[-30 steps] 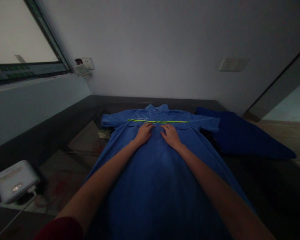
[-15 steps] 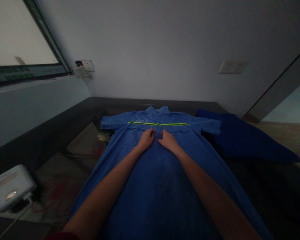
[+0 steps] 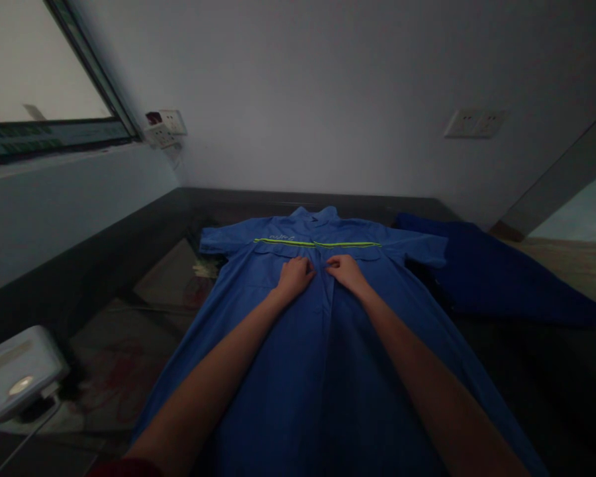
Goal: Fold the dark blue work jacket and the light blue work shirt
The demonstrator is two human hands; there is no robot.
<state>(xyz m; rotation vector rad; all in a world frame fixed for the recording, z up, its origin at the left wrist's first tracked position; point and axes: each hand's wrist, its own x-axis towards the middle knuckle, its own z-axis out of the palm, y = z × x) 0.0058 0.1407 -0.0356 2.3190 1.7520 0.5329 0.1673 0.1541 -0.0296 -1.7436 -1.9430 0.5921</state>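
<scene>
Where the shirt (image 3: 298,371) edges meet, left hand (image 3: 295,275) and right hand (image 3: 346,270) pinch.

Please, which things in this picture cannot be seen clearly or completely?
Head view, dim light.
Whether the left hand and right hand pinch the blue shirt or only press it: curled fingers hide the contact.
The writing above the yellow stripe: too small to read.
The shirt's hem: cut off by the bottom edge.
The white device: cut by the left edge, kind unclear.
The dark blue cloth: too dark to identify.
</scene>
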